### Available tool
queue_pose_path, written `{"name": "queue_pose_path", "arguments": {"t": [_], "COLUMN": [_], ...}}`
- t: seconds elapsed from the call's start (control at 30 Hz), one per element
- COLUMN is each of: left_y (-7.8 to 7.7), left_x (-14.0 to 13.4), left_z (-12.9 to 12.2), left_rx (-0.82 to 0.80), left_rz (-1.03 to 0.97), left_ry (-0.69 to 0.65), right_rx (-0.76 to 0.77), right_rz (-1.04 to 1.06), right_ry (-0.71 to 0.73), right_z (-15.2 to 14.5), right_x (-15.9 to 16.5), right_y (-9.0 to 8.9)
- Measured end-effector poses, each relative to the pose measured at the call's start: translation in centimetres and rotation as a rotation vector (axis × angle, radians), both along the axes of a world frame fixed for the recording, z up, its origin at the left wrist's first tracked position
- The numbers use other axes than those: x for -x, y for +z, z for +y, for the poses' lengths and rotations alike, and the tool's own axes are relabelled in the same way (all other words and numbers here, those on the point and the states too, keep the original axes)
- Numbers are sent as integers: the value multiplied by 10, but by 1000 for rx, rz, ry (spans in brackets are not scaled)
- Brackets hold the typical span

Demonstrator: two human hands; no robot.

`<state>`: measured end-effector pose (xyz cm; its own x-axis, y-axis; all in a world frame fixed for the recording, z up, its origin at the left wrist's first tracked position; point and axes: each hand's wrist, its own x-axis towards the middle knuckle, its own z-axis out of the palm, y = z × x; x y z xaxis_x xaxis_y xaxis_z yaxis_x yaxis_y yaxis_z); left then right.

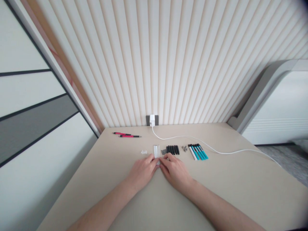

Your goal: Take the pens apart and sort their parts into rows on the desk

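Several thin white tubes (156, 150) lie side by side on the table, pointing away from me. My left hand (142, 168) is closed at their left side, thumb and index finger against the near ends. From the right, my right hand (176, 170) meets it with fingers pinched on the same row. The fingertips hide the tubes' lower parts. Left of the tubes lie small clear-white pieces (143, 152). Small grey pieces (164, 151) and a row of black pen grips (172, 149) lie just beyond my right hand.
Small metallic bits (184, 148) lie right of the grips, then several turquoise pen barrels (200, 152) and one white barrel (192, 152). Two red-and-black pens (130, 136) rest at the back left. A white cable (183, 136) runs from a wall charger (152, 120) across the table (134, 208).
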<state>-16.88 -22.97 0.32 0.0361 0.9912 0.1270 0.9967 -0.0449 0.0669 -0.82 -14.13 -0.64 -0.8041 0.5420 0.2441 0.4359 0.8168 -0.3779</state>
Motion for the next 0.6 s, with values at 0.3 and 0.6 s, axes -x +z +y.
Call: {"name": "queue_pose_path", "arguments": {"t": [0.3, 0.6], "left_y": [-4, 3], "left_x": [2, 3], "left_z": [2, 2], "left_rx": [6, 9], "left_rz": [50, -28], "left_ry": [10, 49], "right_rx": [-14, 11], "right_rz": [-2, 26], "right_ry": [4, -5], "right_z": [0, -1], "right_x": [0, 1], "right_y": [2, -2]}}
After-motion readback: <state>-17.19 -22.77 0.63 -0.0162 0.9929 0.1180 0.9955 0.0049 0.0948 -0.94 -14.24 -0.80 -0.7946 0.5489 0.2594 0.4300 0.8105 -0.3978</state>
